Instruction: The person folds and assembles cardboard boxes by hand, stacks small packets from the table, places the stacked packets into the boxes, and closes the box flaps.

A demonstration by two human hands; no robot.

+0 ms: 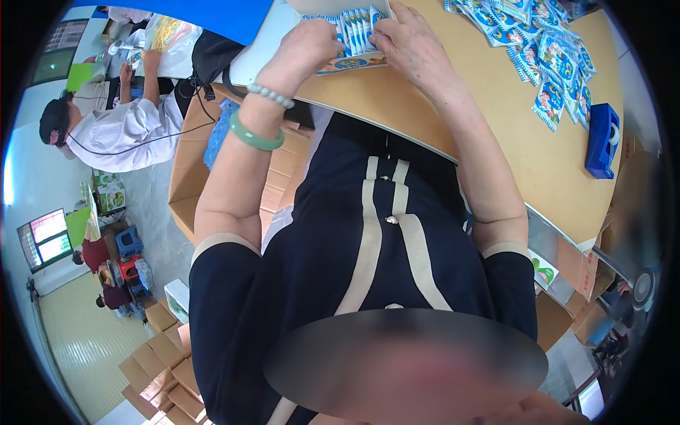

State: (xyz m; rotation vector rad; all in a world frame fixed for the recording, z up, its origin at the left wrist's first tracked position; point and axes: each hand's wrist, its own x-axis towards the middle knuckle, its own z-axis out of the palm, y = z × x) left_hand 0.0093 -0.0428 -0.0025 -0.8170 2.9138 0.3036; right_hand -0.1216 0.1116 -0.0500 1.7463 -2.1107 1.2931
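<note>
The left hand (pixel 312 46), wearing a pale beaded bracelet and a smooth green bangle, is reaching over the left part of the open white cardboard box with blue printing (pixel 354 64). Its fingers are bending down among the slim blue-and-white plastic sachets (pixel 355 32); whether they are pinching one, I cannot tell. The sachets are standing on edge in a tight row inside the box, probably so that they are propping each other upright. The right hand (pixel 414 49) is curling at the right end of the box, its fingertips meeting the end of the row; its exact grip is hidden. The hands are flanking the row, seemingly to steady both box and sachets. The box is sitting on the wood-coloured bench (pixel 397 106), near its front edge.

Farther left of the box, a co-worker in a white top (pixel 131 134) is working at another surface. A soft black bag (pixel 211 53) is lying nearer the box, with a thin black cord (pixel 204 106) trailing from it; together they are crowding that side. A flat bright-blue panel (pixel 191 14) is covering the area beyond the bag. Right of the box, a loose pile of matching sachets (pixel 559 57) is spreading within the right arm's reach, nothing tall standing between. Beyond it, a blue tape dispenser (pixel 603 142) is resting near the bench's right edge.
</note>
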